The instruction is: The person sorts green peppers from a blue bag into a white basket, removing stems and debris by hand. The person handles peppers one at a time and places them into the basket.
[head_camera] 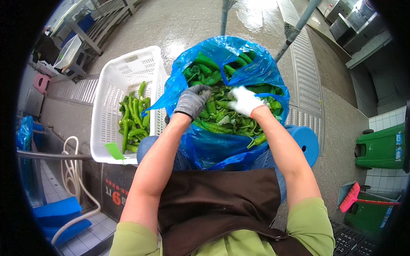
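A large blue plastic bag (pixel 208 148) full of green peppers (pixel 216 126) stands open in front of me, between my knees. Over the left part of the peppers is my left hand (pixel 193 99) in a grey knit glove, fingers curled and slightly blurred; whether it holds a pepper cannot be told. My right hand (pixel 245 101), in a white glove with an orange cuff, reaches into the pile from the right, its fingertips blurred among the peppers and stems. To the left of the bag, a white plastic basket (pixel 97 128) contains long green peppers (pixel 136 112) and has a bright green tag on its rim.
Metal legs (pixel 296 30) rise just beyond the bag. A blue round stool part (pixel 302 145) shows beside my right knee. Green bins (pixel 381 145) and a red broom (pixel 349 196) are at the right. A pale hose (pixel 72 172) hangs at lower left; perforated drain covers (pixel 307 73) cross the floor.
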{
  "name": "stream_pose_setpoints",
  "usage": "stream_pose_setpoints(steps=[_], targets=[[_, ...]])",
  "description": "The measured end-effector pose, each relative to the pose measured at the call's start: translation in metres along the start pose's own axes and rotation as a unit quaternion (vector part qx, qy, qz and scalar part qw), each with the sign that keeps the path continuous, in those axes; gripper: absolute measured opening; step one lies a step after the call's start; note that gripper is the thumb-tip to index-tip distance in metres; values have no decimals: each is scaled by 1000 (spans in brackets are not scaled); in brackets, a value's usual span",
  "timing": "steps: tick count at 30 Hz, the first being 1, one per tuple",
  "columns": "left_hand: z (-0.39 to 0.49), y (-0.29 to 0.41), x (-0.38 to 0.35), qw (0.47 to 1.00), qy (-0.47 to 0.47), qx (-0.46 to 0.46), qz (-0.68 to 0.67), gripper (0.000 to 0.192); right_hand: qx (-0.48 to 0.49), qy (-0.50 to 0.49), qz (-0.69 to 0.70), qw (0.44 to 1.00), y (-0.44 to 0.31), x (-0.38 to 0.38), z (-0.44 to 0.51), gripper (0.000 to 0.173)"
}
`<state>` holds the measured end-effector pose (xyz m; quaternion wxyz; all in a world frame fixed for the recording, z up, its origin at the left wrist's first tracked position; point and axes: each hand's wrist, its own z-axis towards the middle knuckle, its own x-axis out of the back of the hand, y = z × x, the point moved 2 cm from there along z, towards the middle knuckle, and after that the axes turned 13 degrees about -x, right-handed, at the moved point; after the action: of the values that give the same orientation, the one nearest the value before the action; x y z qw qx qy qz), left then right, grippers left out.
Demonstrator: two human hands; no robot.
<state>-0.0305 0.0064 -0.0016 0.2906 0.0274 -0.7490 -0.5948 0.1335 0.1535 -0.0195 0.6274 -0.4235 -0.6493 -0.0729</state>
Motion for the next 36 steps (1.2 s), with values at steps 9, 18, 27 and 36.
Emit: stream_pose_setpoints(steps=[9, 18, 27, 36], targets=[[18, -7, -25, 977, -51, -67, 196, 39, -32, 10, -207, 978, 39, -36, 38, 49], [14, 17, -12, 969, -45, -187, -153, 84, -20, -127, 452, 883, -64, 72, -37, 35], [-16, 33, 12, 944, -145, -198, 220, 60, 205, 8, 152, 967, -73, 73, -46, 36], [-21, 30, 3, 914, -262, -194, 242, 47, 162, 89, -4, 983, -68, 26, -66, 32]])
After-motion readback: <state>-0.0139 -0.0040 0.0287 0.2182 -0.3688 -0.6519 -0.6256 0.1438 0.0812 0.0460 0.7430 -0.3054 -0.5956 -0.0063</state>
